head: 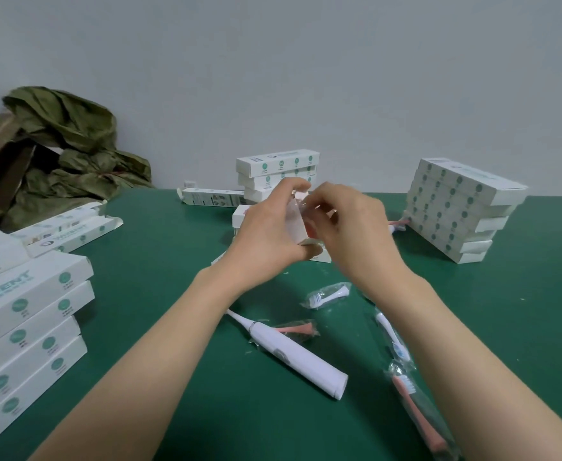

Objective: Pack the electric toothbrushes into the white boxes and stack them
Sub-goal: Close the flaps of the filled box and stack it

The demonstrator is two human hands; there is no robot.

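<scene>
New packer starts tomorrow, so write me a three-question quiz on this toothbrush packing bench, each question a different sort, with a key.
1. True or false: the white toothbrush handle lies on the green table, and neither hand holds it.
2. The wrapped pink brush head lies: A) beside the white handle; B) on top of the right-hand stack of boxes; C) inside the green bag.
3. Which hand grips the white box held up above the table?
Key: 1 true; 2 A; 3 the left hand.
</scene>
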